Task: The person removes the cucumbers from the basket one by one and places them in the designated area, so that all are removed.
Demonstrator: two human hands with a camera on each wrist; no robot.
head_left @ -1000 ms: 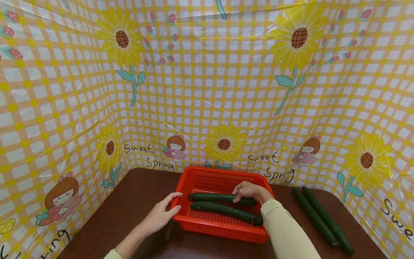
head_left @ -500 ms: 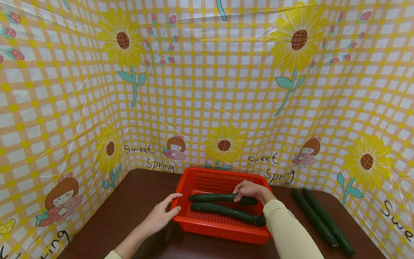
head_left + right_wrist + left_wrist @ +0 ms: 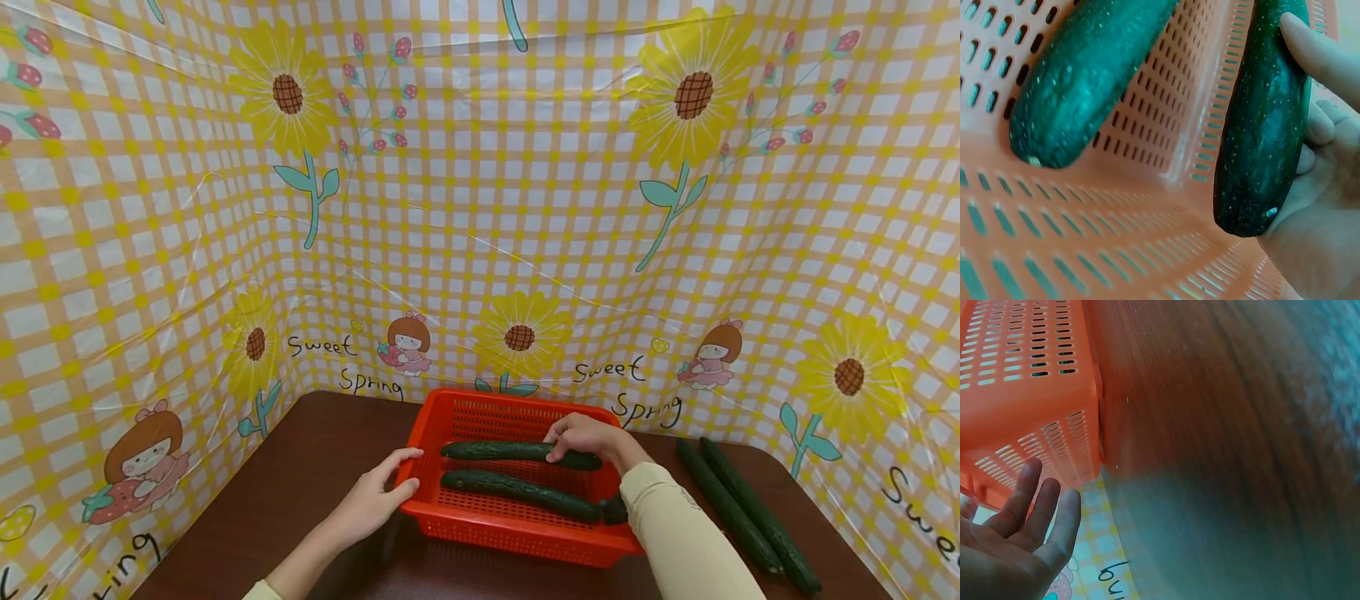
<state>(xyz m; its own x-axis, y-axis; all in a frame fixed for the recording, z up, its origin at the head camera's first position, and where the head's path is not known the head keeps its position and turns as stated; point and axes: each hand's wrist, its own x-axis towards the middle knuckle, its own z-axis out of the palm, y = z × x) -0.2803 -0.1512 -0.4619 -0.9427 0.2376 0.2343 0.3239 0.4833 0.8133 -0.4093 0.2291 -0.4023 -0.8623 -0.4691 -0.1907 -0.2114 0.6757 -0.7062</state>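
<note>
In the head view, a red plastic basket [image 3: 517,543] with slotted walls stands on the table. My right hand [image 3: 587,437] grips a dark green cucumber [image 3: 487,451] near its right end, over the basket floor. In the right wrist view, my thumb lies along this cucumber [image 3: 1260,131], with fingers behind it. Another cucumber [image 3: 517,492] lies in the basket nearer to me; a dark green end [image 3: 615,510] shows beside it, partly hidden by my sleeve. My left hand [image 3: 371,500] touches the basket's left rim, fingers extended; three fingers [image 3: 1060,525] show straight near the outer wall.
Two more cucumbers [image 3: 731,508] lie side by side on the dark brown table [image 3: 330,433], right of the basket. A checked cloth [image 3: 480,208] with sunflowers hangs around the table's back and sides.
My right hand has shifted slightly up and to the right with its cucumber, widening the gap to the nearer one. The left hand has stayed at the basket's rim.
</note>
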